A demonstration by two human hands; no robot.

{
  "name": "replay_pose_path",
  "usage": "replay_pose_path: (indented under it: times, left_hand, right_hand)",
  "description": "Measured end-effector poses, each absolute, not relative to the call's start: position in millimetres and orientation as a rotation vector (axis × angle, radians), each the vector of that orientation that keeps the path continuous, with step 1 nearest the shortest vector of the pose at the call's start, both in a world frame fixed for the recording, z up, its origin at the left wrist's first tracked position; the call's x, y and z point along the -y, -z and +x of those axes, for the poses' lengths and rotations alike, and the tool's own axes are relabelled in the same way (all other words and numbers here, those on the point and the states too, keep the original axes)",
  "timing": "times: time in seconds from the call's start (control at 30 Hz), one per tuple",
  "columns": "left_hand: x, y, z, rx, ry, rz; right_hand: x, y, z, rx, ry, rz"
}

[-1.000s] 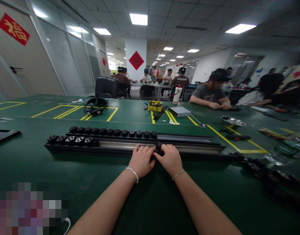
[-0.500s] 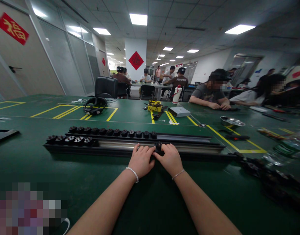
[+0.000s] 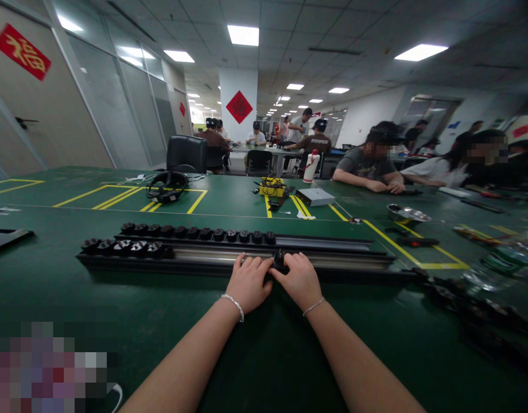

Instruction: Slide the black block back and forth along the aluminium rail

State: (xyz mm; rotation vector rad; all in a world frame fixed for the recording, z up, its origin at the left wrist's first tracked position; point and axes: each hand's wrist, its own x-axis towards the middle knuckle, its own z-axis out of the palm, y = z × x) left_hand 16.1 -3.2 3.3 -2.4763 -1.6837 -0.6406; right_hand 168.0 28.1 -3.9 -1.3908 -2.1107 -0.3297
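My left hand (image 3: 249,282) is wrapped over the near edge of a long black power track (image 3: 354,261), with a bright metal channel along its top. My right hand (image 3: 299,281) pinches a small black socket module (image 3: 280,256) seated at the track's channel. Both thumbs meet just in front of that module, and the fingers partly hide it. Several like socket modules (image 3: 138,246) sit at the left end of this track. Behind it lies a parallel track (image 3: 324,242), with a row of socket modules (image 3: 206,233) along its left part.
Beyond the tracks are a headset (image 3: 167,186), a yellow block with cables (image 3: 271,186), a grey box (image 3: 315,197) and a white bottle (image 3: 311,166). At right stand a metal bowl (image 3: 408,213), a plastic bottle (image 3: 503,261) and dark parts (image 3: 470,307). A co-worker (image 3: 371,163) sits across.
My hands and the socket module stay in practically the same place. In the background, a standing person has shifted slightly.
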Motion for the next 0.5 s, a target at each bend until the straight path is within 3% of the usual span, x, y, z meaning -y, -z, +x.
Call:
replay_pose_path:
  times: [0.5]
  left_hand:
    - [3.1, -2.8, 16.7, 1.690, 0.636, -2.473]
  right_hand:
    - [-25.9, 0.5, 168.5, 2.111, 0.367, -1.407]
